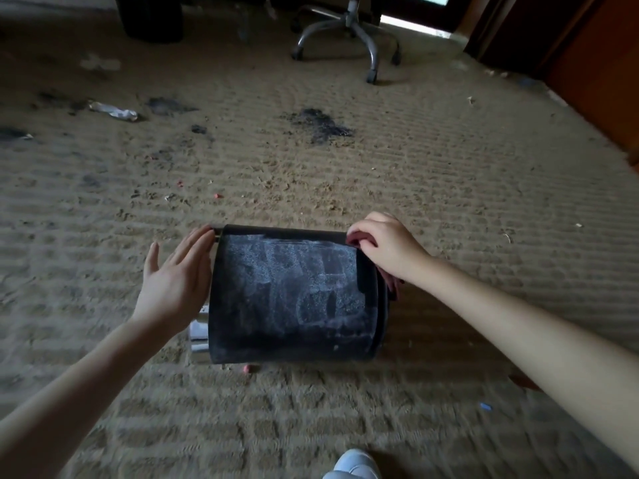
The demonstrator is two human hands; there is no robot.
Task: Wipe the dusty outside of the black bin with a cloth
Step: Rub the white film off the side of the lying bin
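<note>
A black bin (pixel 294 299) lies on its side on the carpet, its upper face streaked with pale dust. A shiny metal rim shows at its left end. My left hand (pixel 176 281) rests flat against that left end with straight fingers. My right hand (pixel 383 247) grips a dark red cloth (pixel 356 238) at the bin's far right corner; more of the cloth hangs down behind the bin's right end, mostly hidden by my wrist.
The beige carpet (pixel 449 174) is littered with dark stains (pixel 321 124), crumbs and a crushed plastic bottle (pixel 114 111). An office chair base (pixel 349 32) stands at the back. Wooden furniture (pixel 594 63) lines the right. My shoe (pixel 352 464) is at the bottom edge.
</note>
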